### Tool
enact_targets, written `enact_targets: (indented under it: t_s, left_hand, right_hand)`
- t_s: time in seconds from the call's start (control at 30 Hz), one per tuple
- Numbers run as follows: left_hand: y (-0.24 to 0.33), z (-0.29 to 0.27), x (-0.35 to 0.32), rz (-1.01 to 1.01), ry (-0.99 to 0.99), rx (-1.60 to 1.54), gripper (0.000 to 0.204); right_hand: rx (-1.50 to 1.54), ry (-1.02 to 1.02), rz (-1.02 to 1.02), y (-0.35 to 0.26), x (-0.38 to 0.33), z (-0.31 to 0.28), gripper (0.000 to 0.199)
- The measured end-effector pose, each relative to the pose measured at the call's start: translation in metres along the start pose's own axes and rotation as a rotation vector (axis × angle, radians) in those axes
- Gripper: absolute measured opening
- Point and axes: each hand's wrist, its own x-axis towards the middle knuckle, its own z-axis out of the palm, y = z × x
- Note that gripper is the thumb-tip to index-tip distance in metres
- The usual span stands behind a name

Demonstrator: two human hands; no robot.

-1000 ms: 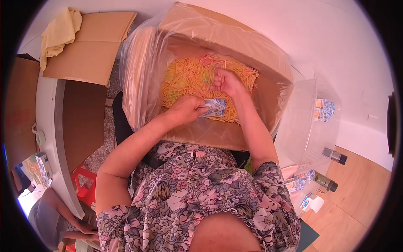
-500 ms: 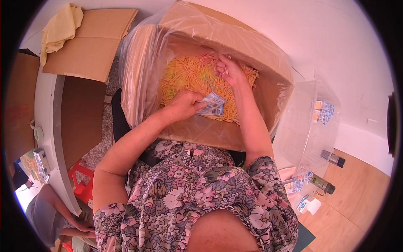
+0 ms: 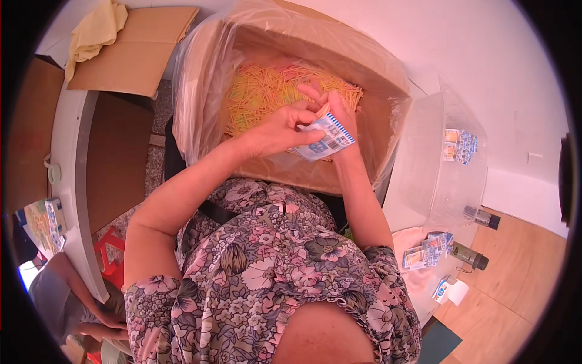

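Observation:
My left hand (image 3: 282,128) pinches a small blue-and-white printed packet (image 3: 327,141) over the near part of a large cardboard box. At the packet's upper end, my right hand (image 3: 341,112) is closed with its fingertips against the opening. A few thin orange sticks (image 3: 324,111) show between the two hands, partly hidden by fingers. Beneath them, a heap of loose thin sticks (image 3: 257,97), mostly yellow-orange with some pink and greenish ones, covers the bottom of the box. Clear plastic film lines the cardboard box (image 3: 309,39) and hangs over its sides.
To the right stands a clear plastic bin (image 3: 418,176) with several printed packets (image 3: 461,145). More packets (image 3: 428,252) lie on a pink cloth near two dark cylinders, one a bottle (image 3: 470,258). At left are a cardboard flap (image 3: 130,51), yellow cloth (image 3: 97,30), white-edged table (image 3: 76,182) and another person (image 3: 63,297).
My right hand has come up from the sticks toward me and met the packet. My left hand has raised the packet and moved it right. The view has shifted slightly.

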Motion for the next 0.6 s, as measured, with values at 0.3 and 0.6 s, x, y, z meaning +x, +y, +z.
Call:
enact_targets:
  t_s: [0.3, 0.6]
  left_hand:
    - [-0.012, 0.028, -0.004, 0.195, 0.043, 0.310, 0.009]
    - [-0.010, 0.018, -0.012, 0.098, 0.195, 0.078, 0.004]
  right_hand:
    - [-0.796, -0.015, -0.261, -0.036, -0.041, -0.004, 0.025]
    - [-0.495, 0.428, -0.332, -0.064, -0.049, -0.012, 0.018]
